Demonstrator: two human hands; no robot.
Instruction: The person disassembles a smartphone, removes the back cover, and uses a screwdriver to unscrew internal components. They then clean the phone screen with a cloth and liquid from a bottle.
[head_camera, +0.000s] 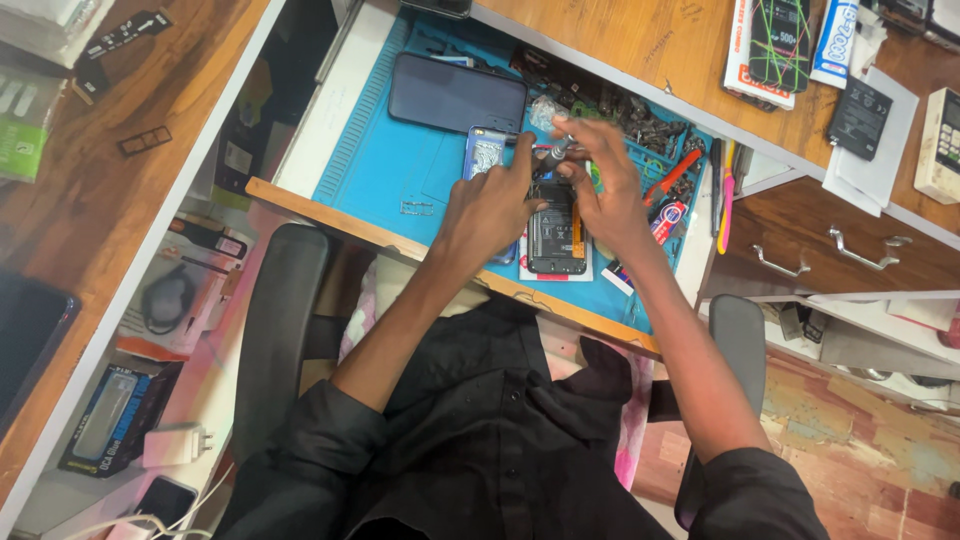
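Observation:
An opened phone (556, 235) lies face down on a blue work mat (390, 165), its back off and its inner parts showing. My right hand (605, 185) grips a small screwdriver (553, 153) by its dark handle, tip pointing down at the phone's upper part. My left hand (490, 205) rests on the phone's left edge, fingers touching the screwdriver's shaft near the top. A blue back cover (485, 150) lies just under my left fingers.
A dark phone (455, 95) lies screen up at the mat's far side. Loose small parts and red-handled tools (672, 175) crowd the mat's right end. Wooden drawers (850, 245) stand to the right, boxes on a shelf (170, 300) to the left, chair armrests (280, 320) below.

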